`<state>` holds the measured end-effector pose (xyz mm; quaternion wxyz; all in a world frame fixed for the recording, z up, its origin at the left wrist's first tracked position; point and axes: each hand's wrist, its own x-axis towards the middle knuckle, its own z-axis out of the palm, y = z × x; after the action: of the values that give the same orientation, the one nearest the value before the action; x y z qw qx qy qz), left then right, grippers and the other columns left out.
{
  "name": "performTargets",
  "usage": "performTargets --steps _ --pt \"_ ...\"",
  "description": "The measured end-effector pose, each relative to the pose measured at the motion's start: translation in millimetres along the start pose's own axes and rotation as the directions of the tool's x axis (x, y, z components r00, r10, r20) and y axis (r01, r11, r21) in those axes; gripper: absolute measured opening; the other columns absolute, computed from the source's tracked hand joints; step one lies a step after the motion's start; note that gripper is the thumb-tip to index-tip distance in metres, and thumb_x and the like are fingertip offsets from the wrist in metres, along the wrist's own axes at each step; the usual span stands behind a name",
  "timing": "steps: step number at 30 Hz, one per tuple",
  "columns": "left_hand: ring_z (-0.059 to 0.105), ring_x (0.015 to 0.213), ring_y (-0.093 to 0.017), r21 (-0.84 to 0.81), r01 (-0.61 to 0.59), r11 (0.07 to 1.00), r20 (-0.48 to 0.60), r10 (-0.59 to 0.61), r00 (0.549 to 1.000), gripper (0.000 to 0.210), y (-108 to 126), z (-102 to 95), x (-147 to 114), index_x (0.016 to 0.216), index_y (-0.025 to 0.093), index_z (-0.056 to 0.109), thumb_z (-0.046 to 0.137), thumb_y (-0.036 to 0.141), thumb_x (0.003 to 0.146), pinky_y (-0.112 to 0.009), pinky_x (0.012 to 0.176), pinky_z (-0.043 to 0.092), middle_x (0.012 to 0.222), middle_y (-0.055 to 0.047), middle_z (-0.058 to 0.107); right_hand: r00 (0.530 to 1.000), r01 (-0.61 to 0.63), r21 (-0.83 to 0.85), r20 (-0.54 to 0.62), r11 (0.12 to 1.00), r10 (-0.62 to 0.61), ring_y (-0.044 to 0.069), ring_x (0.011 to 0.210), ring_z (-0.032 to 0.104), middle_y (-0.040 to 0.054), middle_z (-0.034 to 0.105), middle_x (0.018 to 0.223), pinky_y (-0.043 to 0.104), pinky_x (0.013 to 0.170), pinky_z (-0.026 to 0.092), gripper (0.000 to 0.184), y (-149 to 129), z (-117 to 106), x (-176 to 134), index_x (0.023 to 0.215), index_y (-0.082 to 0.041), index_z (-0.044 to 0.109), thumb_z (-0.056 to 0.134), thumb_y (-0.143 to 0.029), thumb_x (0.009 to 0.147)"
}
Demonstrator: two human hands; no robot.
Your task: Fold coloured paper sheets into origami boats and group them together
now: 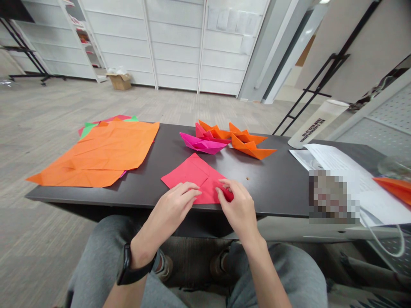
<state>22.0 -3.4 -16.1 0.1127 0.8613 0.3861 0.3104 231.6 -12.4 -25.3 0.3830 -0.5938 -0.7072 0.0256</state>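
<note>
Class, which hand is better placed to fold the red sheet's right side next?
Probably the right hand, which touches that side of the red sheet; the left hand lies across its left edge.

We're in an office-type rm, it seems: grey carpeted flr [77, 105], white panelled wall [176, 47] w/ sheets [233, 19] stuck up, dark desk [276, 184] w/ printed pprs [349, 171] at its R end, perforated white panel [393, 100] beside it. We also see a wheeled blk stand [43, 78] & an open cardboard bx [119, 81] on the flr; exact use we can't tell.
</note>
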Motion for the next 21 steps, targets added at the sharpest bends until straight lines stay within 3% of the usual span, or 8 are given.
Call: performTargets --steps 6,11,13,16,21 --pt "0.064 0.123 -0.022 0.092 -0.035 0.995 0.055 0.030 0.998 0.030 0 4.6 -4 0.121 0.016 0.066 0.049 0.008 0.097 -0.042 0.107 0.052 0.134 -0.009 0.068 1.000 -0.003 -0.096 0.012 0.995 0.004 0.024 0.089 0.063 0.0055 0.067 0.094 0.039 0.080 0.048 0.010 -3 1 3 0.089 -0.022 0.069 0.061 -0.018 0.092" --pt "0.061 0.127 -0.026 0.133 -0.033 0.991 0.127 0.016 0.992 0.030 9 2.3 -7 0.125 0.018 0.065 0.059 0.024 0.097 -0.046 0.108 0.051 0.135 -0.010 0.067 0.998 0.058 -0.129 -0.033 0.990 -0.062 0.026 0.100 0.065 0.0089 0.070 0.106 0.046 0.092 0.047 0.017 -12 -1 -1 0.098 -0.021 0.071 0.055 -0.015 0.094" --pt "0.061 0.126 -0.028 0.169 -0.039 0.985 0.152 0.013 0.988 0.032 14 0.8 -7 0.126 0.020 0.065 0.063 0.027 0.095 -0.050 0.106 0.051 0.135 -0.011 0.066 0.991 0.133 -0.078 0.014 0.988 -0.132 0.026 0.113 0.063 0.0111 0.070 0.119 0.046 0.101 0.046 0.023 -16 -1 -5 0.112 -0.019 0.069 0.051 -0.015 0.097" --pt "0.060 0.124 -0.031 0.207 -0.039 0.978 0.177 0.002 0.984 0.034 20 -0.2 -8 0.124 0.020 0.065 0.068 0.028 0.091 -0.053 0.106 0.049 0.135 -0.012 0.065 0.967 0.220 -0.065 0.144 0.973 -0.210 0.027 0.136 0.050 0.0123 0.060 0.142 0.048 0.113 0.040 0.034 -20 -2 -11 0.130 -0.015 0.062 0.047 -0.018 0.100" --pt "0.056 0.131 -0.032 0.199 -0.036 0.979 0.221 -0.009 0.975 0.038 22 -0.1 -9 0.125 0.018 0.064 0.071 0.026 0.089 -0.054 0.111 0.045 0.137 -0.013 0.064 0.916 0.280 -0.112 0.328 0.953 -0.231 0.026 0.142 0.045 0.0099 0.053 0.150 0.049 0.117 0.037 0.040 -21 -3 -14 0.140 -0.012 0.056 0.041 -0.021 0.104"
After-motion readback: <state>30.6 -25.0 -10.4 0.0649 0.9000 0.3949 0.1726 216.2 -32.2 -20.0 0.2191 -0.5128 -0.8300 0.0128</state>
